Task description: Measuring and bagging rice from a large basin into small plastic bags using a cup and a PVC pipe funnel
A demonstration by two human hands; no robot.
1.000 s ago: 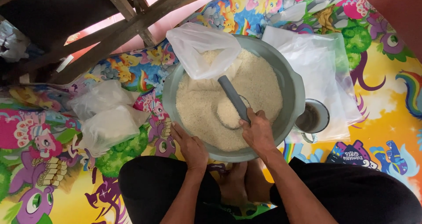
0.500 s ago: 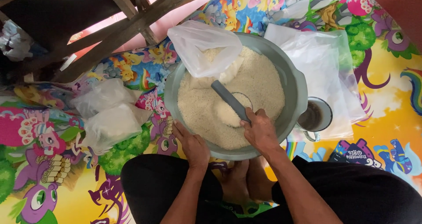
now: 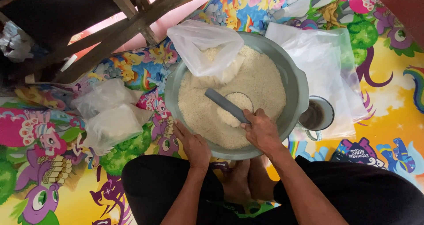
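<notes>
In the grey basin [image 3: 298, 81] of white rice [image 3: 265, 81], the right hand [image 3: 261, 130] has its fingers closed around the near end of a grey scoop [image 3: 229, 106]. The handle's long axis runs up-left from the fingers, and the cup, heaped with rice, sits just beside the hand at the basin's middle. The left hand [image 3: 192, 142] rests on the near rim with fingers loosely curled, holding nothing, farther from the scoop. An open plastic bag [image 3: 204, 46] lies over the far rim, beyond the handle tip. Filled bags [image 3: 110, 119] lie well left.
</notes>
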